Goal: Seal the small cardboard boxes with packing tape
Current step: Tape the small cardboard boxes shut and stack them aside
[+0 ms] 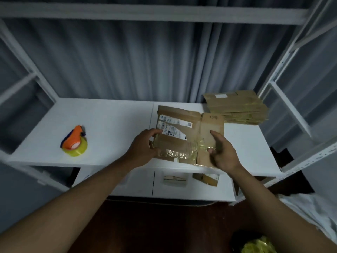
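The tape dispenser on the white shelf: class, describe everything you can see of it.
The tape dispenser has an orange plastic body with a dark blue edge, holding a roll of clear, yellowish packing tape. It lies on the left part of the white shelf, its handle pointing away from the camera. Nothing touches it but the shelf; both hands are off to its right, on a flattened cardboard box.

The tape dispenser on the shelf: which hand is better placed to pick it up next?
Probably the left. The tape dispenser lies on the left part of the shelf, on the left hand side. The right hand is farther away and would have to cross the flattened box both hands hold.
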